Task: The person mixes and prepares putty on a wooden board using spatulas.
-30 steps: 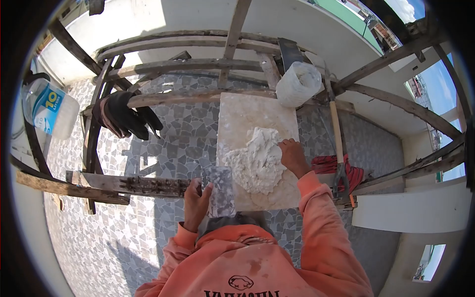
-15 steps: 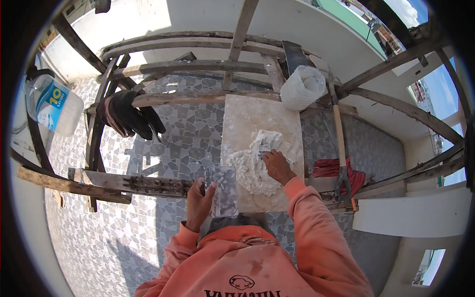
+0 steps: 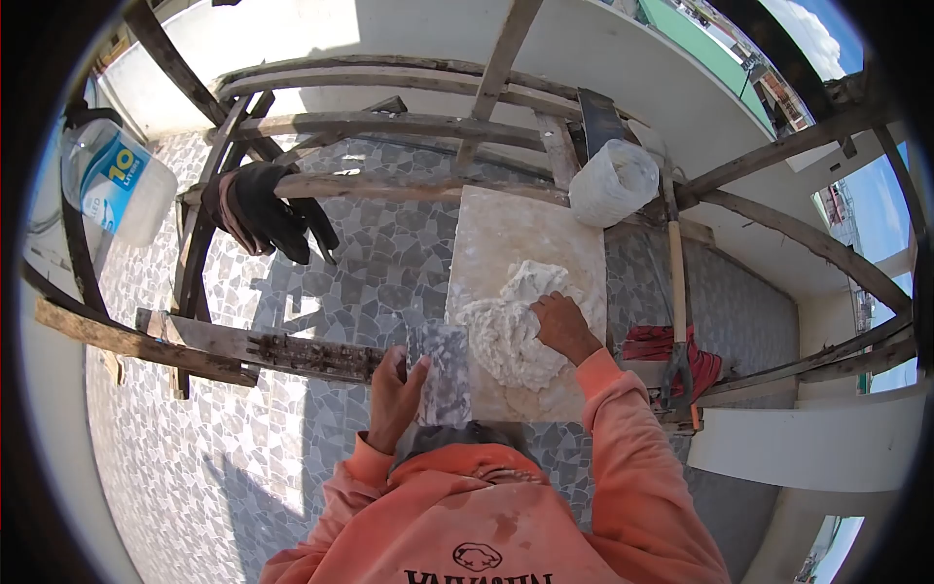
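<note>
My left hand (image 3: pixel 394 397) grips the left edge of a flat grey plate (image 3: pixel 444 375) smeared with white, thumb on its face. To its right, a pale board (image 3: pixel 482 229) bears a spread heap of wet white paste (image 3: pixel 511 341). Over the heap's right part is my right hand (image 3: pixel 564 326), its fingers curled together; what they hold, if anything, is hidden beneath them. A whitish, paste-coated bucket (image 3: pixel 608 185) stands at the board's far right corner.
Wooden scaffold beams (image 3: pixel 389 125) surround the board. Dark gloves (image 3: pixel 258 209) hang on a beam at left, near a clear 10-liter jug (image 3: pixel 122 185). A long-handled tool (image 3: pixel 677 282) and red cloth (image 3: pixel 647 343) are at right. Patterned tile floor (image 3: pixel 379 253) lies below.
The view has shifted, so the board and scaffold appear slightly further right. My right hand has shifted over the paste, and the grey tool edge seen by its fingers is now hidden.
</note>
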A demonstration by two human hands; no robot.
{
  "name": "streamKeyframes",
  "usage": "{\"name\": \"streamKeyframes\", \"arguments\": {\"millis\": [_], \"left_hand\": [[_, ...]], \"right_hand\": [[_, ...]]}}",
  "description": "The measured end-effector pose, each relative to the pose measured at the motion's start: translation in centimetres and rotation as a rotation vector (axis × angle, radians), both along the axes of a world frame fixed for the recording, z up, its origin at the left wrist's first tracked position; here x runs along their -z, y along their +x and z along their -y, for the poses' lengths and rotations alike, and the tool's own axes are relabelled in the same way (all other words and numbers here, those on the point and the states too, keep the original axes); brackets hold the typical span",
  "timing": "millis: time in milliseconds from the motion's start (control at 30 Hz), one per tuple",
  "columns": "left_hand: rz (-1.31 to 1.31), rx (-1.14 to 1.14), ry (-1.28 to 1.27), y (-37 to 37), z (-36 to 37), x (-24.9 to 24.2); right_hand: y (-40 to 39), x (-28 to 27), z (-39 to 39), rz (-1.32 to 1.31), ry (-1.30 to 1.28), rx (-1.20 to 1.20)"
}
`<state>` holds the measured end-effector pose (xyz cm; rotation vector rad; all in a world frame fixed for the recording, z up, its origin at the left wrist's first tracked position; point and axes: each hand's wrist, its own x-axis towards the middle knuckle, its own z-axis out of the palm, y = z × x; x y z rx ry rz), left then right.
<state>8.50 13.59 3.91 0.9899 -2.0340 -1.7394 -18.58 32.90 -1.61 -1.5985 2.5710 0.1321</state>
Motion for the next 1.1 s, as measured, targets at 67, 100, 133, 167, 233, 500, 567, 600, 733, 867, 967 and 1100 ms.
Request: {"name": "streamKeyframes", "arguments": {"millis": [67, 100, 133, 167, 233, 500, 567, 600, 733, 867, 967, 1100], "left_hand": [[-0.026, 0.009, -0.021, 0.0, 0.2, 1.1], [-0.023, 0.017, -0.009, 0.0, 0.2, 1.3], [-0.021, 0.025, 0.002, -0.1, 0.1, 1.5], [-0.019, 0.032, 0.014, -0.1, 0.1, 1.5], [-0.040, 0.016, 0.001, -0.4, -0.1, 0.6], [-0.030, -0.004, -0.009, 0.2, 0.1, 1.0], [0.006, -0.009, -0.020, 0.3, 0.1, 0.6], [-0.010, -0.021, 0.004, 0.4, 0.2, 0.3], [-0.045, -0.046, 0.046, 0.8, 0.5, 1.1], [-0.053, -0.036, 0.017, 1.0, 0.6, 0.8], [-0.041, -0.041, 0.019, 1.3, 0.6, 1.3], [-0.015, -0.135, 0.028, 2.1, 0.1, 1.5]], "right_hand": [[-0.5, -1.8, 1.2, -0.066, -0.092, 0.050], [-0.2, -1.3, 1.8, -0.072, -0.099, 0.055], [0.0, -0.3, 2.3, -0.080, -0.107, 0.062], [0.3, 0.8, 3.0, -0.087, -0.114, 0.067], [2.7, 2.9, 3.7, -0.054, -0.013, 0.017], [1.7, -0.4, 5.1, -0.159, -0.071, 0.020], [2.7, 1.5, 5.0, -0.116, 0.035, -0.025], [3.7, 1.3, 5.0, -0.100, 0.082, -0.071], [2.2, -2.1, 5.0, 0.109, 0.080, -0.099], [-2.2, -7.2, 6.9, 0.269, 0.007, -0.003], [-6.9, -7.4, 9.3, 0.323, 0.038, -0.087], [-9.5, -8.0, 14.7, 0.305, 0.229, -0.158]]}}
